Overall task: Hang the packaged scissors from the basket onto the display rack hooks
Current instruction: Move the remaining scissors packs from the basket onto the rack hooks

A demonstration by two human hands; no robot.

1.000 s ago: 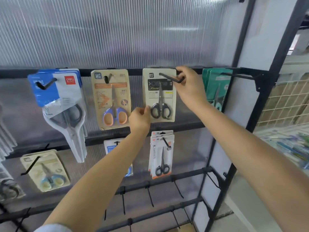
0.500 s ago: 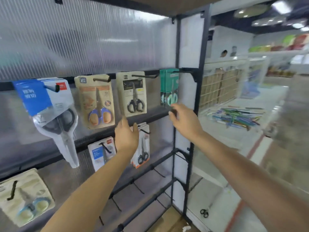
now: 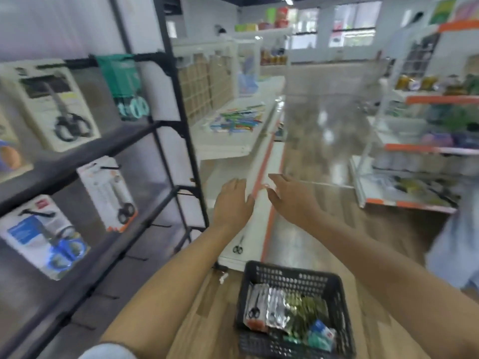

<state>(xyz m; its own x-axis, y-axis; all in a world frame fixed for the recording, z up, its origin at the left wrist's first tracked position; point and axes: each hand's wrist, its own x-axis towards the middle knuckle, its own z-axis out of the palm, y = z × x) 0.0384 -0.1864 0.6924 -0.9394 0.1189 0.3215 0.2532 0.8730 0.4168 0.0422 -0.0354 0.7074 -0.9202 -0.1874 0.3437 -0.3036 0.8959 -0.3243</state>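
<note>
Both hands, the left hand (image 3: pixel 233 200) and right hand (image 3: pixel 293 198), hover empty, each grip spread. At six o'clock below them, a black basket (image 3: pixel 337 291) holds packaged scissors (image 3: pixel 255 307).

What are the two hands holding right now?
Nothing. The left hand and right hand are both open in the air above the basket, touching no scissors package.
</note>
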